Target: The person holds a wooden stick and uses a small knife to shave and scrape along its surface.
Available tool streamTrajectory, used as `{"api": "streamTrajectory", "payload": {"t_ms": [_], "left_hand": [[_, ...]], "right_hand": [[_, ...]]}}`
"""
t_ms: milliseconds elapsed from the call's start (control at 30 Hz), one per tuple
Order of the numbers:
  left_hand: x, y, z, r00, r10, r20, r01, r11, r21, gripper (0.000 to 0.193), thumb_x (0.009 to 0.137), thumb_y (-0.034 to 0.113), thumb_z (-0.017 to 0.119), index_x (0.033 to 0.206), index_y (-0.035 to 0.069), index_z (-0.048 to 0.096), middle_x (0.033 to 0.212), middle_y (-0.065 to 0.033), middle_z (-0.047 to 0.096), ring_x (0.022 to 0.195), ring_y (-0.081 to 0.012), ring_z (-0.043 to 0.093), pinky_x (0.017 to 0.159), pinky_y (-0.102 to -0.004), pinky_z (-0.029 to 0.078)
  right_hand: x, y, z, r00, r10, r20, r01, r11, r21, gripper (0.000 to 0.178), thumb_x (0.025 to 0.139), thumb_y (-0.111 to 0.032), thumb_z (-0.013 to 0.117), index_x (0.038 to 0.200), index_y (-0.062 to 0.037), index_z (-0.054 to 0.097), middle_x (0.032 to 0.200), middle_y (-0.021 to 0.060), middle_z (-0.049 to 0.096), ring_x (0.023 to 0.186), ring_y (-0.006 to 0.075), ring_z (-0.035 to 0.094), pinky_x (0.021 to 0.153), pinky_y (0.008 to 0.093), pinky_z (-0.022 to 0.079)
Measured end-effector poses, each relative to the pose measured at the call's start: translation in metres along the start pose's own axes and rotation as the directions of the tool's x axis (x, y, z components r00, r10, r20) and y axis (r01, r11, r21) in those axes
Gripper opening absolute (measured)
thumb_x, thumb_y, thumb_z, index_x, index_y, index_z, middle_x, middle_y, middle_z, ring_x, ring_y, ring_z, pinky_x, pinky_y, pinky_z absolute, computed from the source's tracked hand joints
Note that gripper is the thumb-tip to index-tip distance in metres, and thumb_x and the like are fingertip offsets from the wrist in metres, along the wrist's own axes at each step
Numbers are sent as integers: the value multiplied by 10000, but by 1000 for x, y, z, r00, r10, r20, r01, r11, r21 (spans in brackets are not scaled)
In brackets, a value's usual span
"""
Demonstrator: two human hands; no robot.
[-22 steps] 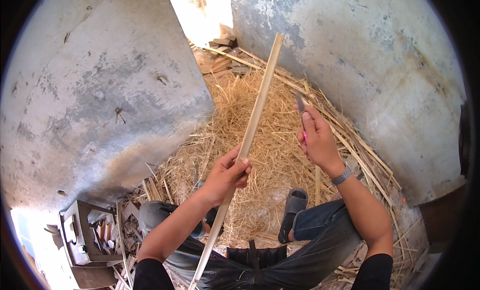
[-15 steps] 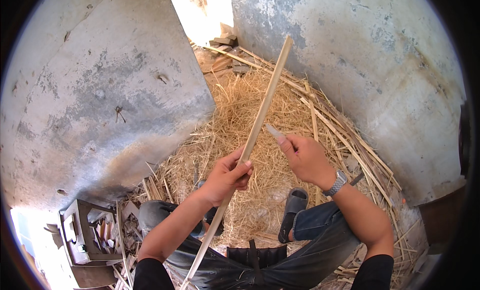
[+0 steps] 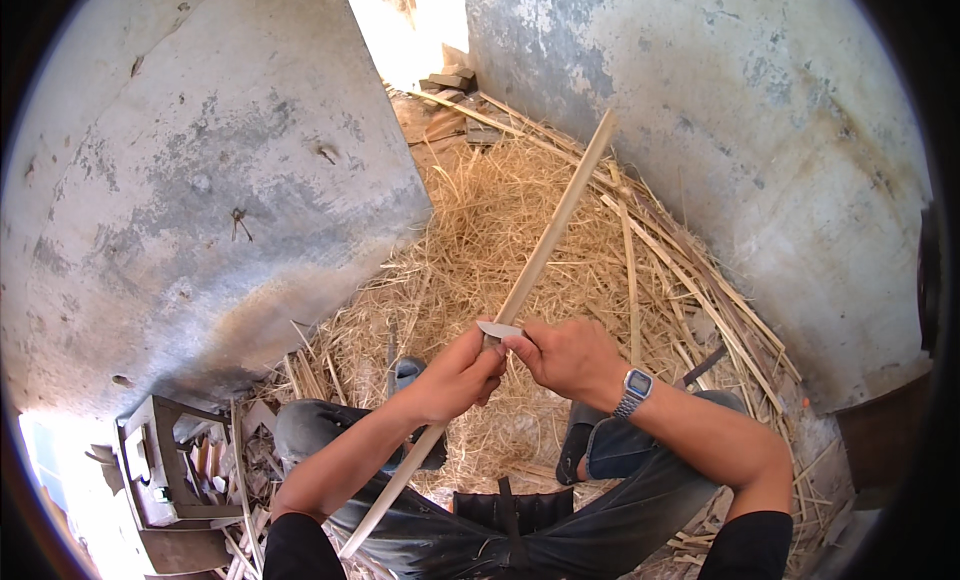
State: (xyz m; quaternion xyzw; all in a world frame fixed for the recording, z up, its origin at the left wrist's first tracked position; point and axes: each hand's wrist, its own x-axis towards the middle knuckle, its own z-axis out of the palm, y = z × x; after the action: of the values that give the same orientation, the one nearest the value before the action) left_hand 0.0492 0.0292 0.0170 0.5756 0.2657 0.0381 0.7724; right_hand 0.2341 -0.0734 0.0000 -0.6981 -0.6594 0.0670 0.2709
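Note:
A long, pale, wood-like strip [image 3: 556, 220] runs aslant from above my lap up toward the right wall. My left hand [image 3: 452, 382] is closed round its middle. In my right hand [image 3: 575, 358], which wears a silver wristwatch [image 3: 633, 390], is a small knife [image 3: 498, 330]. Its short blade lies across the strip, right beside my left thumb. The knife's handle is hidden inside my right fist. Both hands are almost touching in front of my knees.
Curly shavings [image 3: 530, 190] cover the floor between two worn plaster walls [image 3: 700, 90]. Long loose strips [image 3: 690, 260] lie along the right wall. At lower left stands an open-sided box [image 3: 165, 480] beside scraps. Broken bricks [image 3: 450, 80] are piled at the far gap.
My right hand has moved left and down, bringing the blade onto the strip beside my left hand. The strip's far end has tilted to the right and dropped a little.

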Motion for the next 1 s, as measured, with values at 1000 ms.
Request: {"api": "streamTrajectory", "payload": {"t_ms": [1000], "left_hand": [[-47,-14,-15,972,-69,223,62,997,35,209,1141,172,430,1339,115,455,752,33,353,560,-78,329,507,-265,308]], "right_hand": [[42,210,-109,687,538,-489,-618,786,-3,698,1119,-532,354,865,-1,731,571,141,574,476,293,482,550,471,451]]}}
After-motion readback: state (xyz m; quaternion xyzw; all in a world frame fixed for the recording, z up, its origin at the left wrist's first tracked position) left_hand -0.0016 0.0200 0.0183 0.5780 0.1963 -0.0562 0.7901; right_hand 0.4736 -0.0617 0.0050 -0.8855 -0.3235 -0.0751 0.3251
